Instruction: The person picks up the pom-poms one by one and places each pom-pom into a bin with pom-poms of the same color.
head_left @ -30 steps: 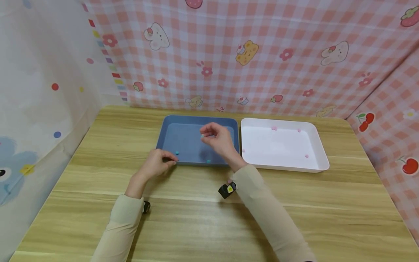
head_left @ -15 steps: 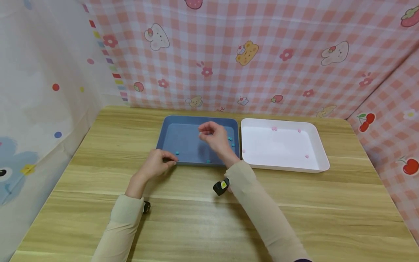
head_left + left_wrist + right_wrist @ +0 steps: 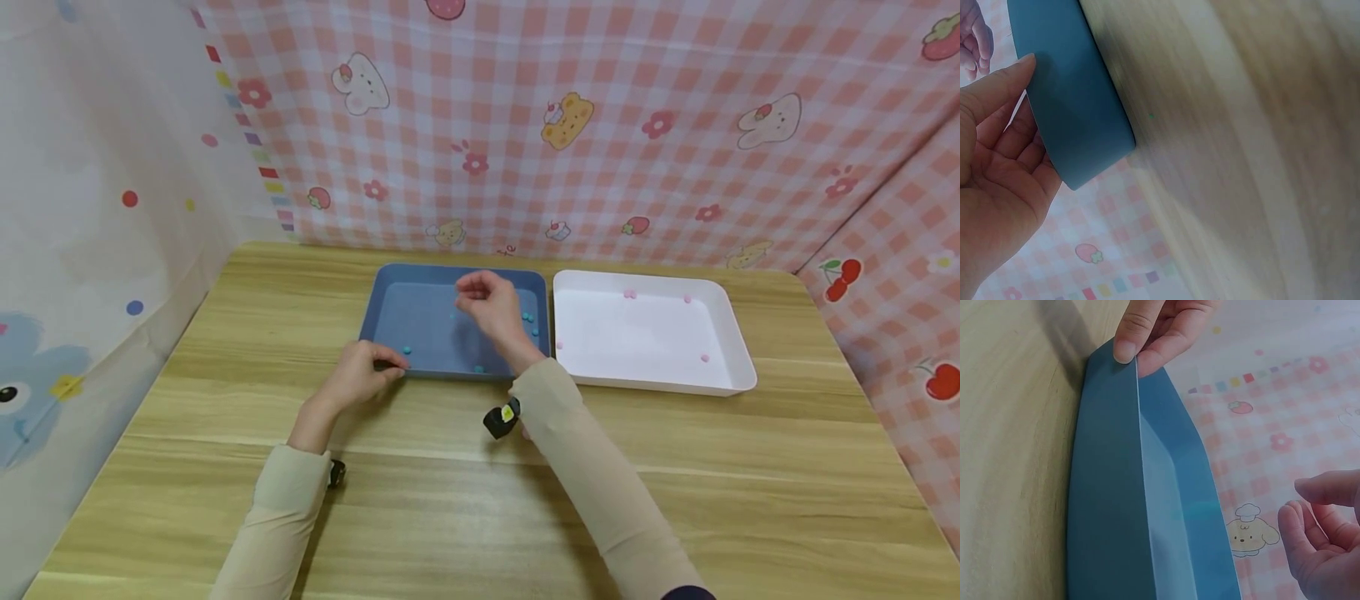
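Observation:
At the near left corner of the blue tray (image 3: pixel 420 321), my left hand (image 3: pixel 356 375) pinches the rim. In the left wrist view, the thumb (image 3: pixel 1013 78) presses the outer wall and the fingers go over the edge. Above the tray is my right hand (image 3: pixel 492 312), fingers loosely bent. The right wrist view shows a gap between its thumb and index finger (image 3: pixel 1294 537), with nothing held. Several small teal balls (image 3: pixel 407 350) lie in the tray. Below the right fingertips is a faint teal speck (image 3: pixel 452 316), seemingly another ball.
A white tray (image 3: pixel 637 333) with several small pink balls (image 3: pixel 704 358) stands right beside the blue one. Both are on a wooden table (image 3: pixel 420 517). Behind the table hangs a pink checked cloth (image 3: pixel 510 192); a white patterned cloth (image 3: pixel 90 250) hangs at the left.
A teal ball between the right fingertips one second ago is no longer there. The right hand has shifted slightly left and farther back, uncovering teal balls near the tray's right side. The left hand stays put.

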Tool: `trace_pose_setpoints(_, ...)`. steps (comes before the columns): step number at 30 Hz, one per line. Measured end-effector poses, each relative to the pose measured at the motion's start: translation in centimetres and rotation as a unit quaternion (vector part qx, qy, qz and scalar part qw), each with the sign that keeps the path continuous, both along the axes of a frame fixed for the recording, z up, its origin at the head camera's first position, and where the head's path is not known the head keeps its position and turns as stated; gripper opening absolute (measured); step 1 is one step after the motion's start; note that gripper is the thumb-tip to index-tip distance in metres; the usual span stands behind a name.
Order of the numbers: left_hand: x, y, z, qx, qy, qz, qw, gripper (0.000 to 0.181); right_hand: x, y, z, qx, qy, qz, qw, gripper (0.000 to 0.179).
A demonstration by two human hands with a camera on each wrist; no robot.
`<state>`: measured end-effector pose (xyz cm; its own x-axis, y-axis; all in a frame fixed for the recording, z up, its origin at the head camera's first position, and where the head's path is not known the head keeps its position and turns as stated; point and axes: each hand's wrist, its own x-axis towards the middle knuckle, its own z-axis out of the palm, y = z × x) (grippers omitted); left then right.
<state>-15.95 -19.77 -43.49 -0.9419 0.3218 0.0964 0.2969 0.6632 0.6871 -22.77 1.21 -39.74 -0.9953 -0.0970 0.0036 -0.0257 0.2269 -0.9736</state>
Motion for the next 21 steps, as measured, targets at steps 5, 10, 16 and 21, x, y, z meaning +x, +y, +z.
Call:
trace_pose_setpoints(5, -0.1, 0.0, 0.0, 0.0, 0.0, 0.001, 1.0, 0.008, 0.2, 0.6, 0.4, -0.021, 0.005, 0.0, 0.9998, 0.018)
trace_pose_setpoints(10, -0.1, 0.1, -0.1, 0.004, -0.003, 0.002, 1.0, 0.008, 0.8, 2.3, 1.1, -0.03, 0.025, 0.008, 0.9992, 0.02)
trace_pose_setpoints(16, 0.0, 0.2, -0.1, 0.002, -0.005, 0.003, 1.0, 0.008, 1.8, 5.4, 1.5, -0.019, 0.05, 0.014, 0.9985, 0.021)
trace_pose_setpoints(21, 0.2, 0.1, 0.0, 0.003, -0.005, 0.0, 1.0, 0.009, 2.8, 8.2, 1.5, 0.009, 0.077, 0.013, 0.9969, 0.019)
